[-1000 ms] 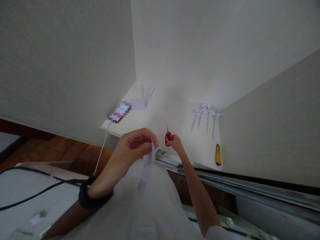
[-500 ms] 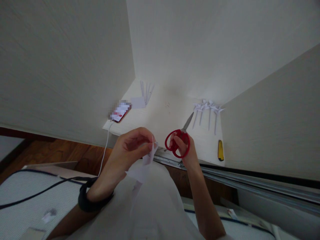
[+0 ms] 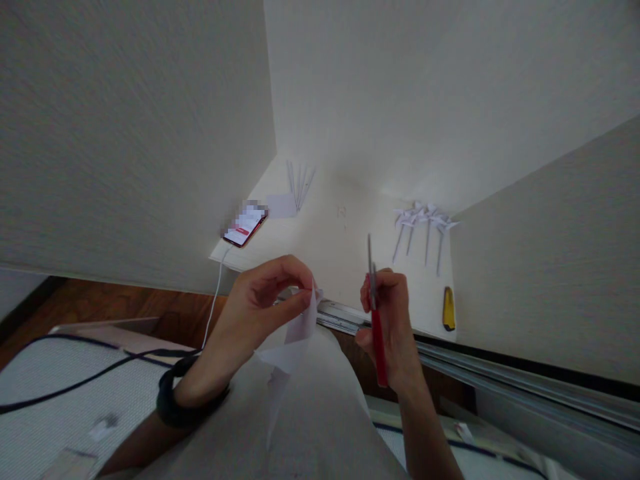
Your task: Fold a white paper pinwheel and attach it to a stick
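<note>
Between thumb and fingers, my left hand [image 3: 275, 293] pinches a folded white paper pinwheel [image 3: 295, 337], whose points hang down over my lap. Its full shape is hard to make out against my pale clothing. To the right, my right hand [image 3: 393, 317] grips red-handled scissors [image 3: 377, 333] by the handles. The blades look closed and point up, away from me, seen nearly edge-on. A gap separates the scissors from the paper.
On the white shelf [image 3: 330, 247] lie a phone [image 3: 246, 223] on a white cable, a white paper piece [image 3: 281, 205], several thin paper sticks [image 3: 301, 183], several paper pinwheels on sticks [image 3: 425, 215] and a yellow utility knife [image 3: 449, 309]. Metal rails [image 3: 475, 370] run along the front edge.
My right hand has turned the scissors from a flat view to edge-on and shifted slightly right and down. My left hand still pinches the paper, almost in place. The view has tilted slightly.
</note>
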`<state>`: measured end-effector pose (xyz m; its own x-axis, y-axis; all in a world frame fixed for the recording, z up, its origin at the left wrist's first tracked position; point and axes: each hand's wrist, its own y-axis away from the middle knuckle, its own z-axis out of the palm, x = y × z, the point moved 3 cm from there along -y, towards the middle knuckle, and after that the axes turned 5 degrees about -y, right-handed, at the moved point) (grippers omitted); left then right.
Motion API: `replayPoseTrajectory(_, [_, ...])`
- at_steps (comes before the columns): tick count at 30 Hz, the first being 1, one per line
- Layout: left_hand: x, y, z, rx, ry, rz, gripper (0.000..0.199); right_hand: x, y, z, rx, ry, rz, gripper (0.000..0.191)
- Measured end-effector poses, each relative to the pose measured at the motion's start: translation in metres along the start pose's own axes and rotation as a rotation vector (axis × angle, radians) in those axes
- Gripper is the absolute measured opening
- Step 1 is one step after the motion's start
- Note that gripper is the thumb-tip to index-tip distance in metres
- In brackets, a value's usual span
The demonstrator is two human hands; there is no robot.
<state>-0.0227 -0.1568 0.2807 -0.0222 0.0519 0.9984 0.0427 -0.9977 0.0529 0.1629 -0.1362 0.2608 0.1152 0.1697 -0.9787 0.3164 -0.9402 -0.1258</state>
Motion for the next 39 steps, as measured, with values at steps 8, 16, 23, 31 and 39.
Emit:
replayPoseTrajectory(8, [0.002,-0.01,-0.007,0.049,0.052,-0.044,0.007,-0.014,-0.022,0.014,-0.186,0.239,-0.031,0.036])
replayPoseTrajectory(16, [0.0,-0.024,-0.007,0.009,0.079,-0.01,0.016,-0.013,-0.034,0.01,-0.192,0.326,-0.053,0.04])
replayPoseTrajectory(23, [0.001,-0.034,0.002,-0.038,0.125,-0.003,0.014,-0.014,-0.037,0.001,-0.19,0.271,-0.028,0.04])
replayPoseTrajectory(31, [-0.001,-0.039,0.011,-0.085,0.116,0.028,0.009,-0.014,-0.035,-0.008,-0.161,0.267,-0.038,0.037])
replayPoseTrajectory(39, [0.002,-0.037,0.019,-0.094,0.125,0.051,0.007,-0.005,-0.028,-0.009,-0.145,0.192,-0.016,0.038])
